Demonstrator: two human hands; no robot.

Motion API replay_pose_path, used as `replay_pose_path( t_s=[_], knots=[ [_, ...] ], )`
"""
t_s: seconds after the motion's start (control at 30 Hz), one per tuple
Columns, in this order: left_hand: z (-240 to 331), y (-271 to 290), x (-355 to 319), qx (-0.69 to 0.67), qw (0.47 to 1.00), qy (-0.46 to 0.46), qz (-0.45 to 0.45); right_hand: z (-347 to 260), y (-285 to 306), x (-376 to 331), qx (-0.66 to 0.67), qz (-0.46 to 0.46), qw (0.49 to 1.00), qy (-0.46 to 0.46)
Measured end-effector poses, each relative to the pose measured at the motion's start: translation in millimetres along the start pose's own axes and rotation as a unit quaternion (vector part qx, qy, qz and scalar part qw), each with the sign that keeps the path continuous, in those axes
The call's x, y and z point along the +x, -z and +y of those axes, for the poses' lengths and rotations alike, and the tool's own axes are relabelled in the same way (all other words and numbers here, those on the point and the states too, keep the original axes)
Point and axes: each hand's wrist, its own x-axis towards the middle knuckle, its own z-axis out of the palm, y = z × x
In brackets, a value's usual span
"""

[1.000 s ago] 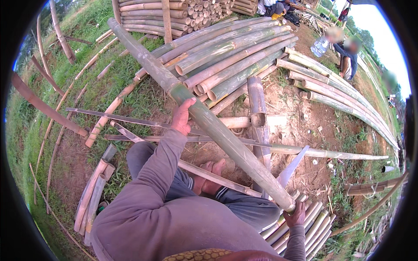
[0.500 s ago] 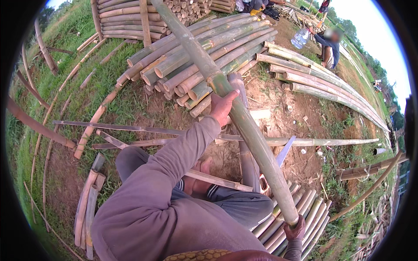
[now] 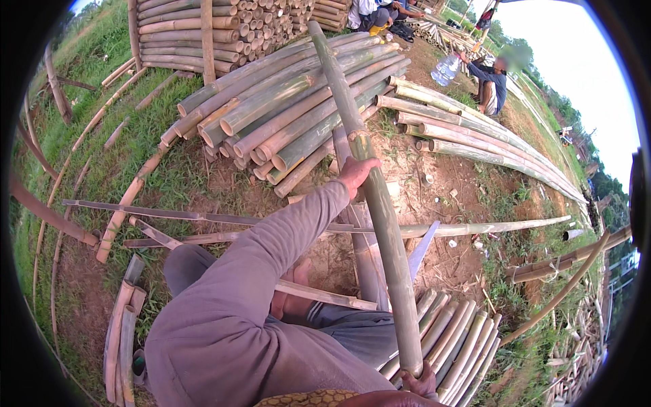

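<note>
One bamboo pole (image 3: 386, 234) in both hands (image 3: 357, 174)

The head camera, left unit of a side-by-side fisheye pair, looks down and forward from the wearer's head. The torso (image 3: 264, 359) occupies the lower part at close range; sky (image 3: 569, 47) enters upper right, and straight edges curve toward the rim.
</note>
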Motion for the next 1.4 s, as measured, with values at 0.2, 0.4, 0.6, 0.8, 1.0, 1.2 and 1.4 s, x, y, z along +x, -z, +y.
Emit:
replay_pose_path(
  t_s=[0.2, 0.4, 0.6, 0.8, 1.0, 1.2, 1.4],
  knots=[
    [0.9, 32.7, -51.8, 0.148, 0.977, -0.153, 0.016, -114.8, -80.0, 67.5, 0.456, -0.244, 0.854, -0.055],
    [-35.8, 103.6, -224.2, 0.174, 0.951, -0.223, -0.126, -280.8, -131.9, 135.3, 0.628, -0.383, 0.675, -0.057],
    [2.3, 174.7, -286.8, 0.441, 0.765, -0.456, 0.109, -455.6, -175.8, 146.1, 0.606, -0.410, 0.681, 0.023],
    [62.9, 251.4, -245.4, 0.363, 0.772, -0.464, 0.237, -534.6, -201.0, 156.2, 0.461, -0.401, 0.762, 0.215],
    [137.7, 393.1, -159.7, 0.310, 0.824, -0.367, 0.300, -393.3, -230.6, 187.2, 0.262, -0.298, 0.839, 0.371],
    [143.0, 477.9, -71.5, 0.304, 0.829, -0.316, 0.348, -206.0, -224.2, 211.4, 0.166, -0.226, 0.954, 0.102],
    [140.6, 521.4, -26.7, 0.546, 0.725, -0.194, 0.373, -133.9, -208.8, 196.4, 0.141, -0.072, 0.983, 0.090]
  ],
)
